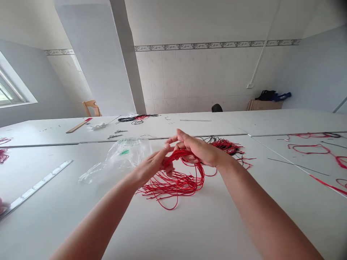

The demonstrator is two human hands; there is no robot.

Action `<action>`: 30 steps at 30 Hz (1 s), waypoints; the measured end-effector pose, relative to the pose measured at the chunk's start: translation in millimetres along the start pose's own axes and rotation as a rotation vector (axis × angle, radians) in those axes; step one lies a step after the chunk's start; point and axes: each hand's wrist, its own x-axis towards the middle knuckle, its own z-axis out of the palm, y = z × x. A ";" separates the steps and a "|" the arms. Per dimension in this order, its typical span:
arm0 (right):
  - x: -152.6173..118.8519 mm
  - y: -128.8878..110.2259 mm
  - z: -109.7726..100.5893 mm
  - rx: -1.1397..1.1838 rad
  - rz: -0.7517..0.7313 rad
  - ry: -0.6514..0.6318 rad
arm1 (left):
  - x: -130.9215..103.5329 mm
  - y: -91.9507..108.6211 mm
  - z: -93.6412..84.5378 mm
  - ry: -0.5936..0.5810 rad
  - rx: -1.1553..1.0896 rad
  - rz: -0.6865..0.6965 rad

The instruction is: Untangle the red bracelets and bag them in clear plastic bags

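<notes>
A bundle of thin red cords (187, 182) lies on the white table, its loose ends fanned out to the left. One part of the bundle rises in a loop up to my hands. My left hand (157, 160) is closed around the left side of this raised part. On its right side, my right hand (199, 148) has its fingers curled around the cords, the thumb pointing up and left. The two hands meet at the fingertips above the bundle. Some fingers are hidden behind the cords.
Left of my hands lies a clear plastic bag (127, 153); farther left is a long ruler (40, 186). Behind my right hand is a pile of red and black cords (226, 145). Scissors (115, 136), a wooden stick (79, 125) and dark cords (132, 119) lie farther back.
</notes>
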 end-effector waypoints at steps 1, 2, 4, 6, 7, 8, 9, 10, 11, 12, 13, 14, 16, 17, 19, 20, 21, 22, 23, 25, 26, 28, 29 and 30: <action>0.9 0.4 0.4 0.004 0.014 0.005 | -0.2 -0.6 -3.2 -0.020 -0.002 -0.040; 1.7 0.3 1.2 -0.001 0.027 0.016 | -0.8 -0.8 -6.6 -0.044 -0.015 -0.069; 2.4 -1.5 4.0 -0.029 0.036 0.050 | -2.4 -0.1 -13.1 -0.073 -0.011 -0.072; 1.4 -4.9 7.0 -0.064 0.014 0.062 | -3.8 1.6 -18.1 -0.061 0.019 -0.008; 0.2 -7.0 8.1 -0.082 -0.006 0.049 | -4.3 2.4 -20.1 -0.053 0.023 0.035; -1.5 -9.2 8.6 -0.100 -0.027 0.024 | -4.7 3.0 -22.0 -0.049 0.019 0.075; -3.5 -11.5 8.5 -0.120 -0.044 -0.005 | -5.0 3.3 -24.0 -0.046 0.010 0.109; -6.0 -13.7 7.9 -0.142 -0.058 -0.026 | -5.4 3.4 -26.1 -0.046 0.001 0.134; -8.7 -15.8 6.7 -0.166 -0.064 -0.034 | -5.9 3.1 -28.6 -0.046 -0.003 0.150; -11.6 -17.9 5.2 -0.193 -0.059 -0.035 | -6.6 2.7 -31.2 -0.044 0.001 0.156; -14.5 -19.7 3.5 -0.223 -0.041 -0.035 | -7.3 2.2 -33.8 -0.041 0.008 0.157; -17.4 -21.4 1.7 -0.255 -0.012 -0.036 | -8.2 1.7 -36.2 -0.038 0.014 0.154; -22.4 -23.9 -1.4 -0.317 0.060 -0.062 | -9.6 1.3 -38.8 -0.049 0.036 0.137; -24.2 -24.5 -2.6 -0.342 0.090 -0.078 | -10.0 1.5 -38.9 -0.052 0.052 0.132; -25.7 -24.0 -3.9 -0.365 0.110 -0.099 | -10.2 2.5 -36.3 -0.008 0.113 0.147; -25.4 -23.0 -4.1 -0.361 0.102 -0.094 | -10.2 3.3 -34.2 0.059 0.161 0.168; -24.4 -21.5 -4.0 -0.350 0.084 -0.072 | -10.2 4.1 -31.9 0.160 0.218 0.190; -22.9 -19.6 -3.7 -0.339 0.061 -0.039 | -10.5 5.0 -29.7 0.282 0.272 0.206; -21.0 -17.6 -3.2 -0.333 0.034 0.002 | -11.1 5.9 -27.7 0.396 0.317 0.202; -17.1 -14.4 -1.0 -0.353 -0.018 0.098 | -13.2 7.4 -24.1 0.472 0.334 0.115; -15.5 -13.5 0.7 -0.376 -0.038 0.138 | -14.3 8.1 -22.1 0.401 0.294 0.044; -13.8 -14.0 5.5 -0.433 -0.059 0.186 | -15.8 8.9 -16.8 0.154 0.138 -0.082; -13.8 -15.2 8.4 -0.460 -0.065 0.194 | -15.6 9.0 -13.3 0.050 0.039 -0.110; -14.3 -16.8 11.5 -0.482 -0.065 0.186 | -14.7 8.8 -9.5 -0.014 -0.075 -0.106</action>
